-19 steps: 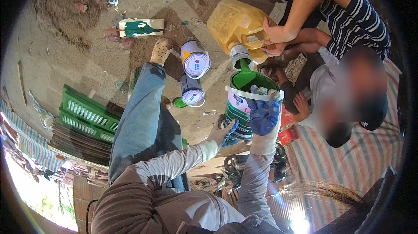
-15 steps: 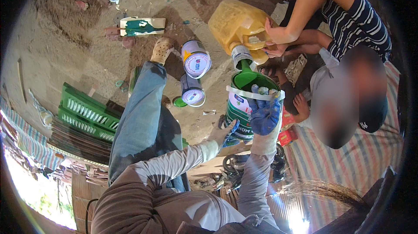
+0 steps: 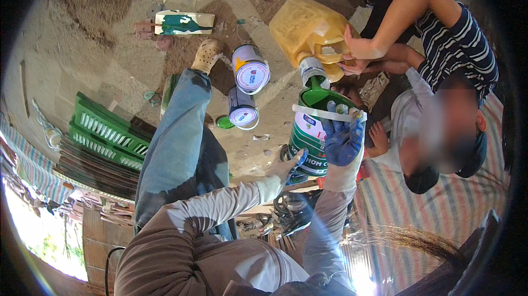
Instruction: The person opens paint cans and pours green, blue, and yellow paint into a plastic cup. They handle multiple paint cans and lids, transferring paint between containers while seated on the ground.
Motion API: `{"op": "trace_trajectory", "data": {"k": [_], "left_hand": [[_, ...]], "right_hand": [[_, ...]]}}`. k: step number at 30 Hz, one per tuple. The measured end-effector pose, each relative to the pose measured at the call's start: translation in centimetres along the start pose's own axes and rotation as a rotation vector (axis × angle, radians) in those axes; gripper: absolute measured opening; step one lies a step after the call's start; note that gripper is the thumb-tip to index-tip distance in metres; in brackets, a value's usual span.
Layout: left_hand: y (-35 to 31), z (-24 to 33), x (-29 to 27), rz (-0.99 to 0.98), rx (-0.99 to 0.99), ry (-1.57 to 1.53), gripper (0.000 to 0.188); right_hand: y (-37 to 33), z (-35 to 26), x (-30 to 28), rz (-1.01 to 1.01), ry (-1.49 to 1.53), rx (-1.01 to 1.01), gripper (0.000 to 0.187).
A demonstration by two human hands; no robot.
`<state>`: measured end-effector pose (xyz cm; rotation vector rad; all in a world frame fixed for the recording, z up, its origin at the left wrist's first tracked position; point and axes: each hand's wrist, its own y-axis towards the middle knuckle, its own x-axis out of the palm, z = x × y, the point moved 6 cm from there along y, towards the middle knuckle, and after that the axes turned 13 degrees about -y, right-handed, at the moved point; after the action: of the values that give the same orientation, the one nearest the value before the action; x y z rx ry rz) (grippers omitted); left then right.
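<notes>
A large green-and-white paint can [image 3: 309, 144] is tilted forward away from me, with green paint [image 3: 317, 80] running over its far lip. My left hand [image 3: 295, 167], in a blue-palmed glove, holds the can low on its left side. My right hand [image 3: 344, 141], in a matching paint-smeared glove, grips the can's right side and rim, fingers over the edge. Paint enters a grey cut-off container [image 3: 312, 70] set at the mouth of a yellowish plastic jug [image 3: 302, 23]. Another person's hands [image 3: 360, 48] steady the jug by its handle.
Two smaller paint cans [image 3: 252, 76] stand left of the pour, beside a green lid [image 3: 224, 122]. A paint-stained cream container [image 3: 184, 23] lies farther off. Green slatted plastic [image 3: 110, 133] is at left. People crouch at right near a striped sheet [image 3: 418, 213].
The whole view has shifted slightly. The green stream at the lip looks thinner and shorter. Both my hands keep their hold on the can, and a person at right has moved their head.
</notes>
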<state>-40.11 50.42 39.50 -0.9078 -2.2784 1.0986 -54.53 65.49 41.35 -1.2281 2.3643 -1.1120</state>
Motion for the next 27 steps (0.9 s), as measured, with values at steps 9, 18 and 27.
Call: {"op": "trace_trajectory", "data": {"k": [9, 18, 27], "left_hand": [[0.5, -0.8, 0.4, 0.046, 0.046, -0.158, 0.059], [0.5, -1.6, 0.9, 0.069, 0.102, -0.058, 0.067], [-1.3, -1.0, 2.7, 0.054, 0.090, -0.104, 0.075]], "right_hand": [[1.6, 0.1, 0.2, 0.020, 0.064, 0.052, 0.038], [2.9, -0.3, -0.4, -0.119, 0.000, 0.102, 0.036], [3.4, -0.8, -0.9, -0.177, -0.020, 0.112, 0.036]]}}
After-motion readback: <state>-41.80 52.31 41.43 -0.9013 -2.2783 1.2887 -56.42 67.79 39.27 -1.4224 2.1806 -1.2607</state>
